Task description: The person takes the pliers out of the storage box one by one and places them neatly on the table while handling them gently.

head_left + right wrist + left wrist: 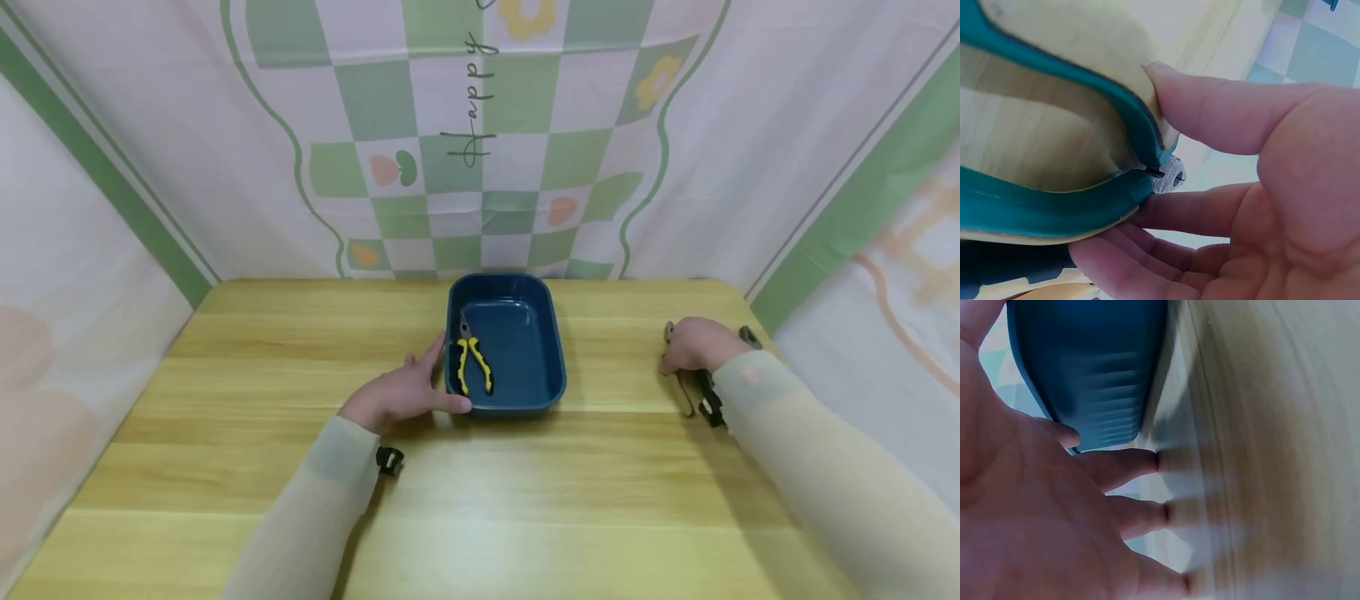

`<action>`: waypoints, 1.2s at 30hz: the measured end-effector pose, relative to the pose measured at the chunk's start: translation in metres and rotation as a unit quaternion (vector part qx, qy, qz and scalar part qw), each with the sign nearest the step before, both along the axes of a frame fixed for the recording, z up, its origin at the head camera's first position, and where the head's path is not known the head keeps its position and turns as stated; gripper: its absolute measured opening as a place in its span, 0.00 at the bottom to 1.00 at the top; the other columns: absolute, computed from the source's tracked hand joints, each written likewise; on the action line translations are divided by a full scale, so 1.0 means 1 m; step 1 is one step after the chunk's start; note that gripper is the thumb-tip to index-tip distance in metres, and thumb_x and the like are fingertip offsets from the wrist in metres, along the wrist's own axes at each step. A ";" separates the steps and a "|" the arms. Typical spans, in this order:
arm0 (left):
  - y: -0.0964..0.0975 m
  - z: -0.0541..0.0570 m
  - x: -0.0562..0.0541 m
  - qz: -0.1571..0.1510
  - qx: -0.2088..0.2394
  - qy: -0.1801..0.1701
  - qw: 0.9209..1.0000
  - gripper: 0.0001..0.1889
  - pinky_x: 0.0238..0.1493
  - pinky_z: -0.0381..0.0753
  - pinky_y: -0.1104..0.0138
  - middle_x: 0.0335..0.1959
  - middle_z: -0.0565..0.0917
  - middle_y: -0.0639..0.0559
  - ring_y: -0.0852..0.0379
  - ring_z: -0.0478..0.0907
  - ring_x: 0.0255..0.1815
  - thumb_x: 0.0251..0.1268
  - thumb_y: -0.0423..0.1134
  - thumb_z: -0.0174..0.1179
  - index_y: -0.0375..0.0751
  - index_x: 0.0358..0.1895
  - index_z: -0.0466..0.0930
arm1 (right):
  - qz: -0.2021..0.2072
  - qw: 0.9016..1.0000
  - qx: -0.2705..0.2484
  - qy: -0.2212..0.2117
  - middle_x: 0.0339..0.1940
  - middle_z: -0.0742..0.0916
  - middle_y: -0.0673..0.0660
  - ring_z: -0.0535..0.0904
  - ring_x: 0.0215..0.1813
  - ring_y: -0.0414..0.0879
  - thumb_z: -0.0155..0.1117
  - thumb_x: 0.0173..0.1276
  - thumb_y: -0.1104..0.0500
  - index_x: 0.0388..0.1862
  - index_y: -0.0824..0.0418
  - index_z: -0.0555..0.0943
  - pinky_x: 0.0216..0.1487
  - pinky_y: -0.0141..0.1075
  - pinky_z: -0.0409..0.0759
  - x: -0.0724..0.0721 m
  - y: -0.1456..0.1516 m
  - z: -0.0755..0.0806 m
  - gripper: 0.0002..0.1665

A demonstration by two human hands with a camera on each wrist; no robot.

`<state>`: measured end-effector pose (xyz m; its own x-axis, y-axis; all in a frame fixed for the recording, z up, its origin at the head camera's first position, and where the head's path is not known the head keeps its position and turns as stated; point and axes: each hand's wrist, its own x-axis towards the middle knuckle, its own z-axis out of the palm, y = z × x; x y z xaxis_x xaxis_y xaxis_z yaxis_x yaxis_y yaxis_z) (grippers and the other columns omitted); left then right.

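Note:
A dark blue tray (525,354) sits at the back middle of the table, with yellow-and-black pliers (480,363) lying along its left side. My left hand (401,393) is spread at the tray's near left corner, thumb at the rim. Its fingers (1125,465) are extended in the left wrist view, tips close to the wood. Over at the right, my right hand (699,343) pinches teal-handled pliers (1132,122) near their metal head, thumb on one handle and fingers on the other. From the head view, the hand covers most of them.
Beneath the teal handles is a black item with a tan edge (1013,270), partly cut off. A grey end (750,337) shows just right of my right hand. Patterned cloth (487,158) hangs right behind the wooden table (315,333).

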<state>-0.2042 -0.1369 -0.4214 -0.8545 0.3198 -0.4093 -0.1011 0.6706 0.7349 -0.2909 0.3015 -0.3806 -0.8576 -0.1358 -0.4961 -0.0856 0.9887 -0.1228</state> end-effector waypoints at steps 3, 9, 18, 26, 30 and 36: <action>0.000 0.001 0.000 0.002 -0.006 -0.001 1.000 0.66 0.70 0.43 0.36 0.81 0.35 0.44 0.40 0.30 0.79 0.50 0.65 0.73 0.70 0.79 0.25 | -0.002 1.000 0.001 -0.004 0.43 0.81 0.74 0.75 0.35 0.57 0.67 0.63 0.52 0.44 0.81 0.79 0.41 0.50 0.76 0.000 0.001 0.002 0.29; 0.002 0.004 0.000 0.001 -0.008 0.003 1.000 0.68 0.71 0.44 0.38 0.80 0.33 0.40 0.39 0.32 0.79 0.48 0.65 0.73 0.69 0.78 0.22 | -0.007 1.000 0.009 -0.003 0.47 0.80 0.77 0.75 0.38 0.59 0.69 0.61 0.51 0.46 0.83 0.78 0.44 0.54 0.77 0.002 0.007 0.004 0.33; 0.004 0.006 0.000 -0.002 -0.005 0.001 1.000 0.68 0.71 0.44 0.38 0.81 0.34 0.41 0.40 0.31 0.79 0.48 0.65 0.74 0.71 0.78 0.23 | -0.020 0.999 -0.027 -0.001 0.49 0.79 0.80 0.78 0.40 0.60 0.70 0.63 0.46 0.48 0.84 0.76 0.42 0.54 0.78 0.005 0.014 0.006 0.39; 0.003 0.005 0.001 0.002 0.001 -0.002 1.000 0.67 0.70 0.43 0.36 0.81 0.34 0.42 0.40 0.29 0.79 0.48 0.64 0.74 0.72 0.78 0.23 | -0.029 0.997 -0.058 0.037 0.33 0.83 0.67 0.78 0.31 0.55 0.61 0.69 0.40 0.32 0.72 0.80 0.40 0.53 0.78 0.005 0.005 0.021 0.32; 0.003 0.004 0.001 0.001 0.000 -0.002 1.000 0.67 0.70 0.43 0.36 0.81 0.34 0.41 0.39 0.30 0.79 0.48 0.65 0.74 0.71 0.78 0.24 | -0.029 0.996 -0.075 0.039 0.16 0.75 0.51 0.71 0.18 0.45 0.59 0.69 0.39 0.18 0.58 0.72 0.38 0.48 0.76 0.003 -0.009 0.031 0.28; 0.003 0.002 0.001 0.000 -0.009 0.005 1.000 0.66 0.69 0.45 0.36 0.80 0.36 0.39 0.35 0.35 0.78 0.50 0.64 0.73 0.70 0.79 0.25 | -0.035 0.994 -0.104 0.029 0.11 0.67 0.47 0.62 0.14 0.41 0.60 0.69 0.37 0.12 0.51 0.63 0.39 0.47 0.75 0.001 -0.038 0.039 0.32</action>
